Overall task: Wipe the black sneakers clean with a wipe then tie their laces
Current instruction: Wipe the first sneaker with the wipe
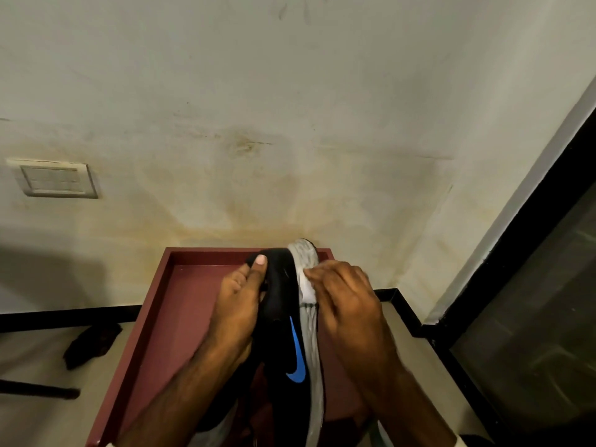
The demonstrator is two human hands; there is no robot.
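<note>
**A:** Where's the sneaker [280, 304]?

**B:** Between the two grips, held above the tray [190, 304]. It's turned on its side, with the grey sole [312, 337] toward the right grip [348, 301].

**A:** And the left grip [237, 304]?

**B:** It's wrapped round the black upper, with the thumb [259, 264] laid over the far end. The fingers are hidden behind the shoe.

**A:** Is the right grip holding anything?

**B:** Yes, the white wipe [306, 287]. The fingers curl over it and press it against the sole's edge.

**A:** How much room is there around them?

**B:** Left of the left grip, bare tray floor runs out to the raised left rim. Ahead of both grips the sneaker's far end reaches just over the far rim, and the wall [290, 124] stands right behind that. The right grip hides the right rim. Further right there's pale floor, then a black frame [529, 240], well apart.

**A:** Anything else nearby?

**B:** A dark cloth [92, 343] lies on the floor left of the tray, apart from its rim. Something grey and black sits under the left wrist, and I can't tell what it is.
</note>
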